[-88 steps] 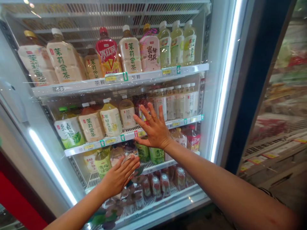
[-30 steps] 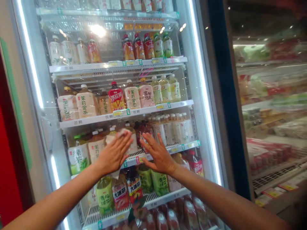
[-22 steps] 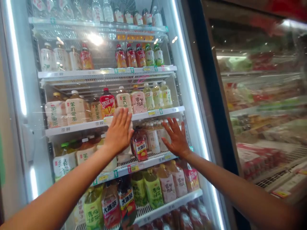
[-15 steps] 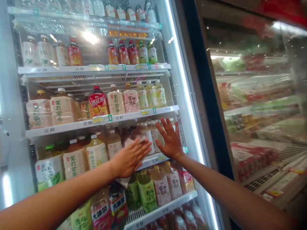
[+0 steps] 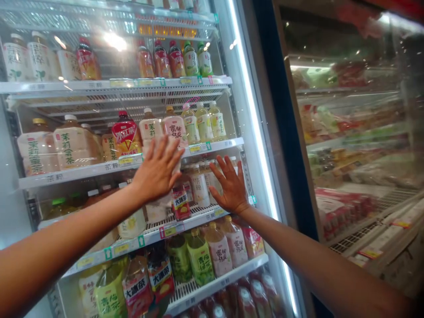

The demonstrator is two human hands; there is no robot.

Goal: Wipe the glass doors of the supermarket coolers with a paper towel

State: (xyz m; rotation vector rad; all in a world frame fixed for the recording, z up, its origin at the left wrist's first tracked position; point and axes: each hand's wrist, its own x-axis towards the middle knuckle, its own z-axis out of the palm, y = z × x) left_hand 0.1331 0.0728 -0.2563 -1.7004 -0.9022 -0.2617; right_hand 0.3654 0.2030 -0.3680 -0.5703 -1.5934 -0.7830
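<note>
My left hand (image 5: 158, 170) is spread against the glass door (image 5: 124, 66) of an upright drinks fridge, over the middle shelf. A thin pale cloth (image 5: 178, 165) shows at its fingers; most of it is hidden under the palm. To the right, my right hand (image 5: 229, 185) has its fingers apart and its palm toward the same glass, with nothing in it. Behind the glass are a red-labelled iced tea bottle (image 5: 126, 134), a pink-labelled bottle (image 5: 175, 128) and a small dark iced tea bottle (image 5: 180, 201).
Several shelves of bottled tea fill the fridge, among them green-labelled bottles (image 5: 200, 260) low down. A bright light strip (image 5: 255, 110) runs along the right side of the door. Further right stands another chilled case (image 5: 347, 145) with packaged food.
My left hand has moved up and to the left across the glass, and its fingers now point upward. My right hand stays nearly in place. The view has shifted slightly.
</note>
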